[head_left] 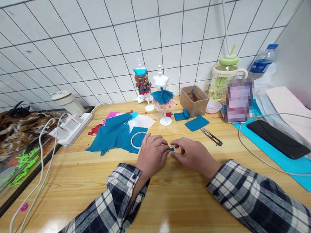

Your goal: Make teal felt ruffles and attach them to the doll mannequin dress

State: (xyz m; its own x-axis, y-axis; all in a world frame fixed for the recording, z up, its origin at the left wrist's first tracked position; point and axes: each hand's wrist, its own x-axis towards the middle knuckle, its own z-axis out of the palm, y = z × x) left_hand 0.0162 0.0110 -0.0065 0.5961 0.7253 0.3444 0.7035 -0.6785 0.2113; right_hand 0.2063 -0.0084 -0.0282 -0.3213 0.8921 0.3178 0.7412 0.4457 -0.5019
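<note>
Head view, left fingers (164, 147) pinching small blue fabric scrap (172, 149), right fingers (178, 142) curved, slightly parted, pleated skirt (162, 98) beyond

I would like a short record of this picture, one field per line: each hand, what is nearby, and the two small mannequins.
Left hand: pinches a small blue scrap
Right hand: thumb and finger apart beside the scrap; contact unclear
Near left hand: white ring on blue cloth
Near right hand: thread snips, tips at the edge of a blue fabric piece
Front mannequin: white, pleated blue skirt
Rear mannequin: turquoise top, brown bows
</note>
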